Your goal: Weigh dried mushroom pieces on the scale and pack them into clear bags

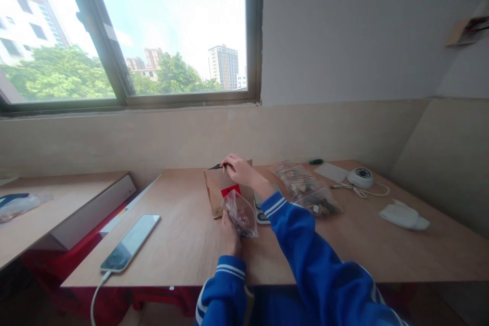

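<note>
In the head view my left hand (231,232) grips a clear zip-top plastic bag (247,214) with small dark pieces at its bottom. Just behind it stands a brown paper bag (214,191) bearing a red label (231,191). My right hand (239,167) is at the paper bag's top edge, fingertips pinched together and pointing down. A small brownish item seems to be between them, too small to name. Something thin and black shows at the bag's mouth beside the fingers. What the paper bag holds is hidden.
Right of the paper bag lie a partly hidden white device (263,217) and several clear bags of parts (305,188). Farther right are a white dome camera (360,177) with its cable and a crumpled white wrapper (404,215). A charging phone (131,243) lies at left.
</note>
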`<state>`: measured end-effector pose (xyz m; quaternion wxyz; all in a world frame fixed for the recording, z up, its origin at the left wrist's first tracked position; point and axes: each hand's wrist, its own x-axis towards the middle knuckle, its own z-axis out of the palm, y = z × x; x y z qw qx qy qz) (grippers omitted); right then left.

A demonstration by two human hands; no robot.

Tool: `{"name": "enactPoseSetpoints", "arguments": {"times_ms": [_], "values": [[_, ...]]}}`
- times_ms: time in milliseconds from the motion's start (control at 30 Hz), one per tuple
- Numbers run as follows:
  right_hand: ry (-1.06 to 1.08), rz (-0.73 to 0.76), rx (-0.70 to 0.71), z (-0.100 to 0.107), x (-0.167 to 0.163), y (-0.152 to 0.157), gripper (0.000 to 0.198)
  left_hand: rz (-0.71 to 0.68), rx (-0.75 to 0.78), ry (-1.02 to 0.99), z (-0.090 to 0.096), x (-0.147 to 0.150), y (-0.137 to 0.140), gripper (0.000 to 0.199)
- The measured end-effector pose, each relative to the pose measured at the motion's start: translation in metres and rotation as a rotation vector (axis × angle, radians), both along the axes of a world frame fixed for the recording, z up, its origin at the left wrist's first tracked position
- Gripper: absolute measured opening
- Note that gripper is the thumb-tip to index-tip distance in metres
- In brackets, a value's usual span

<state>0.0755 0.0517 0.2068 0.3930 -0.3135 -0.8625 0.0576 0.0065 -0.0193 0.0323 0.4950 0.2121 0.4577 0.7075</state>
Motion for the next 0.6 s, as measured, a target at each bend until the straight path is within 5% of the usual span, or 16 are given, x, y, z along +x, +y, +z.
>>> {"name": "enactPoseSetpoints", "arguments": {"times_ms": [333,600], "values": [[-0.087,-0.062,0.037,-0.0044,0.0044,-0.0040,0.026,-0.001,-0.034,-0.012,0.0011,0.0027,0.0006,0.041],[0.081,-0.004,-0.129,-0.0095,0.0044,0.0006,0.050,0.023,-0.020,0.011,-0.0015,0.0009,0.0013,0.041]]}}
